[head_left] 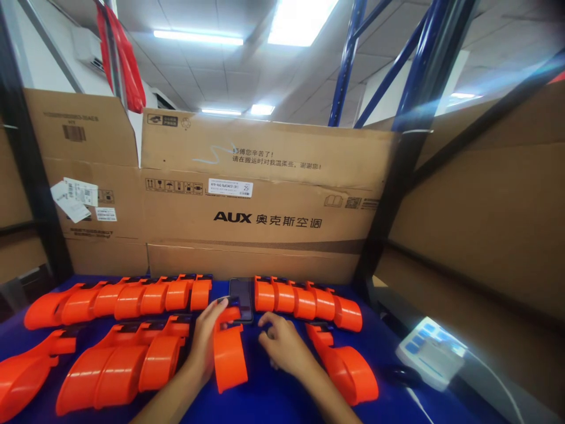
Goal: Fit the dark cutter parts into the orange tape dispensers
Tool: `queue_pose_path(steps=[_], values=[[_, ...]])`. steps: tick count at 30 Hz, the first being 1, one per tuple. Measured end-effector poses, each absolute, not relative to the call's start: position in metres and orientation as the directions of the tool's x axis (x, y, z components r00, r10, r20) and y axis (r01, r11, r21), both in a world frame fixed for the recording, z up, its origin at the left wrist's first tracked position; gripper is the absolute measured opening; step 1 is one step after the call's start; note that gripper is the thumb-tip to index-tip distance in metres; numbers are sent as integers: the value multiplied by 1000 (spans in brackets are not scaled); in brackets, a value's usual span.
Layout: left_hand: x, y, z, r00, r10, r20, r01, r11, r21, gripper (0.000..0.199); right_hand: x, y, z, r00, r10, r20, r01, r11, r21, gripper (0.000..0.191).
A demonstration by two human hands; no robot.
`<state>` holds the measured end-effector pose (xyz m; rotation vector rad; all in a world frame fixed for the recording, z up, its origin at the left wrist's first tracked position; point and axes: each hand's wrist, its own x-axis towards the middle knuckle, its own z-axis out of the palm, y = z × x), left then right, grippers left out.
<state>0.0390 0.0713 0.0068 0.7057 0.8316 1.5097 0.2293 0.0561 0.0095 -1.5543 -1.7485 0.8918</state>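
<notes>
Brown cardboard [273, 188], marked AUX, stands upright behind a blue tabletop [269, 407]. A blue post [347, 65] slants beyond. Red plastic [123, 62] hangs at upper left, near a white wall [62, 35]. Bright lamps [302, 22] light the pale ceiling [242, 73].

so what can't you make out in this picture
All in the head view:
- Curved orange plastic piece, lower left: cut off by the left edge.
- Flat black rectangular device: lower left hidden by the orange plastic piece in the left hand.
- Right hand: its curled grip hides whether it holds anything.
- White plastic device, right: details washed out by glare.
- White rectangular label, middle: fine print too small.
</notes>
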Motion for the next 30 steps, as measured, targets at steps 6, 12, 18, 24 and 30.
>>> queue_pose_path(steps=[6, 12, 18, 24, 30], values=[[41, 76, -5, -13, 998, -61, -492, 46, 869, 46, 235, 52, 21, -173, 982, 74, 681, 174, -712, 19], [40, 80, -13, -13, 999, -29, -435, 21, 900, 48, 228, 39, 22, -389, 894, -221, 640, 90, -763, 22], [39, 82, -15, -64, 998, -18, -384, -8, 923, 53, 223, 36, 21, -468, 798, -380, 627, -3, -779, 21], [38, 86, -16, -34, 999, 7, -348, -19, 937, 51, 227, 33, 21, -408, 868, -284, 629, 42, -776, 10], [39, 81, -11, -14, 997, 75, -307, -76, 949, 52, 229, 43, 32, -244, 948, 204, 487, 302, -819, 22]])
